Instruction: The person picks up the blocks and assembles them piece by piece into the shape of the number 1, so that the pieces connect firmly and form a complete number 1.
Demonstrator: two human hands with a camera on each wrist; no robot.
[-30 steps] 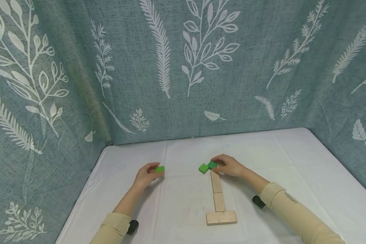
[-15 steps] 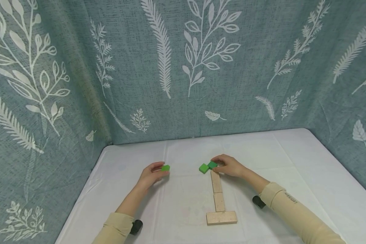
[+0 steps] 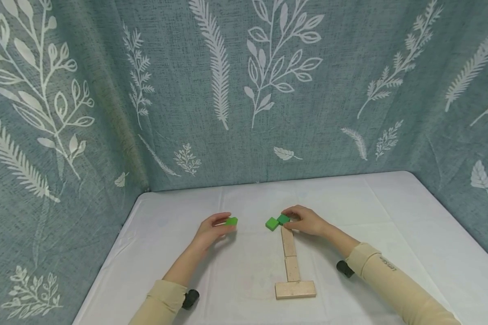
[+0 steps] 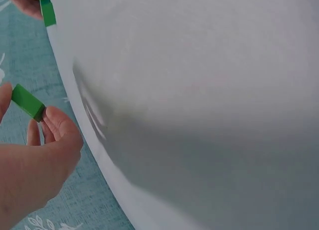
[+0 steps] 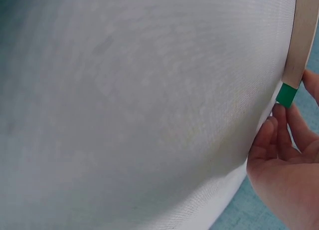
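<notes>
My left hand (image 3: 210,232) pinches a light green block (image 3: 232,221) between thumb and fingers, left of the other blocks; the left wrist view shows the same green block (image 4: 28,102) at the fingertips. With its thumb and fingers, my right hand (image 3: 307,222) holds a darker green block (image 3: 283,219) at the far end of a line of wooden blocks. In the right wrist view that dark green block (image 5: 286,95) meets the end of a wooden block (image 5: 302,38). Another light green block (image 3: 272,224) lies against the dark one's left side.
Two plain wooden blocks (image 3: 288,241) lie end to end toward the front. A wooden block (image 3: 295,290) lies crosswise at their near end. White cloth covers the table (image 3: 349,194), and a patterned blue-green curtain (image 3: 244,90) hangs behind it and at both sides.
My left hand has moved to the right and slightly farther back with the light green block, nearer the other green blocks. My right hand and the laid blocks stay in place.
</notes>
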